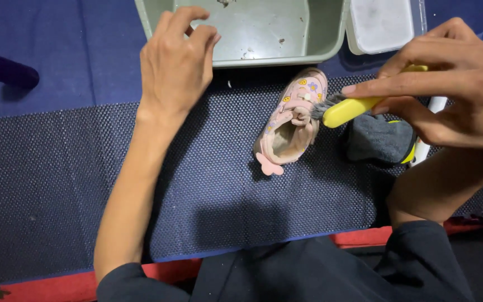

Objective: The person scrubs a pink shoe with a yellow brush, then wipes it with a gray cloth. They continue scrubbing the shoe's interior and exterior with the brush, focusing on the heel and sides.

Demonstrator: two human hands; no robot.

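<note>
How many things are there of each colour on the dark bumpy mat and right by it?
Pink: 1, the little shoe
Yellow: 1, the brush held in the right hand
Grey: 1, the cloth
Green: 1, the tub near the left hand
White: 1, the lidded box
Total: 5

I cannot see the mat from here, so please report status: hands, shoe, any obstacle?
Right hand shut on yellow brush, bristles at pink shoe. Left hand empty, over green tub rim. Grey cloth beside shoe, not blocking.
</note>
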